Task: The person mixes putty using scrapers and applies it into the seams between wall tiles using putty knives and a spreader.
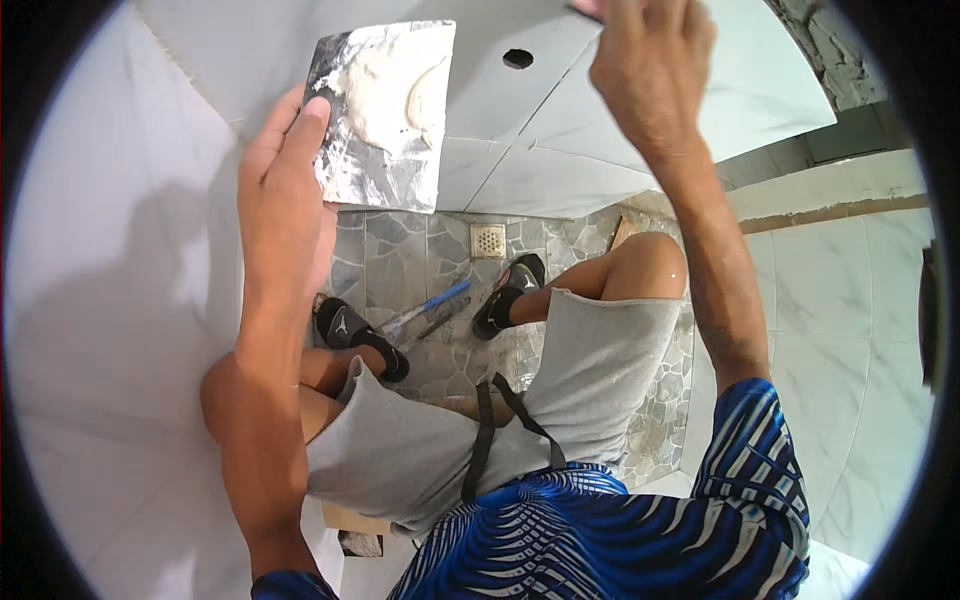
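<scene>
My left hand [283, 185] grips a flat rectangular board [400, 188] by its left edge, the thumb on top and the fingers underneath. A mound of creamy white paste [385, 90] is spread over the board, with thinner smears along its lower part. My right hand [655, 70] is raised against the tiled wall [560, 150] at the top right, its fingers curled. A small dark and pinkish bit shows at its fingertips, cut off by the upper edge, so what it holds cannot be made out. Left of that hand, a round dark hole [517, 59] pierces a wall tile.
The stone-patterned floor [395, 245] has a square metal drain [488, 241] near the wall. A blue-handled tool [440, 297] lies between my feet. White marbled walls rise at left and right [820, 300]. A rough cement edge [835, 50] is at the top right.
</scene>
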A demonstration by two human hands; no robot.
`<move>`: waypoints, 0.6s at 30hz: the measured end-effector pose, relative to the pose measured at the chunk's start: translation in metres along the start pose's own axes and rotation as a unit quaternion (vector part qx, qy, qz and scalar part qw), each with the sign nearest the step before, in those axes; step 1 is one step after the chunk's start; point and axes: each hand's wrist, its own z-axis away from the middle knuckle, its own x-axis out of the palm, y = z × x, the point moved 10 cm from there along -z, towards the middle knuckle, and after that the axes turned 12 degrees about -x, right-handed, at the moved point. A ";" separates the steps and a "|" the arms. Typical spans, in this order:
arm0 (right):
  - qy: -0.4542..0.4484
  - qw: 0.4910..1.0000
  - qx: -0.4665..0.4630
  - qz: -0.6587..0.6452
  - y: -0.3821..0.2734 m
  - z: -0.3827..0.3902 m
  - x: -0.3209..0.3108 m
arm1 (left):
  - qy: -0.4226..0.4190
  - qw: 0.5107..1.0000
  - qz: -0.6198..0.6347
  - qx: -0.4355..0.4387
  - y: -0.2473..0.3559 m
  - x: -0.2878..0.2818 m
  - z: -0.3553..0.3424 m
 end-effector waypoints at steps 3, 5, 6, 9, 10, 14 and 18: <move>-0.040 0.996 -0.048 0.059 -0.030 0.062 0.054 | 0.001 1.000 0.008 0.008 0.006 0.002 -0.002; -0.092 0.995 -0.042 0.012 -0.056 0.113 0.083 | 0.002 1.000 0.006 0.009 0.006 0.004 -0.004; -0.124 0.991 -0.049 -0.005 -0.071 0.132 0.095 | 0.005 1.000 0.003 0.009 0.010 0.003 -0.004; -0.237 0.955 0.022 -0.174 -0.104 0.193 0.130 | 0.003 1.000 0.000 0.015 0.014 0.002 -0.004; -0.236 0.956 0.022 -0.175 -0.115 0.204 0.130 | 0.000 1.000 0.001 0.021 0.015 -0.001 -0.003; -0.116 0.860 0.364 -0.337 -0.087 0.249 0.116 | 0.001 0.999 -0.001 0.042 0.024 -0.007 -0.004; 0.031 0.676 0.657 -0.333 -0.087 0.300 0.099 | 0.039 0.998 -0.009 0.047 0.032 -0.022 -0.003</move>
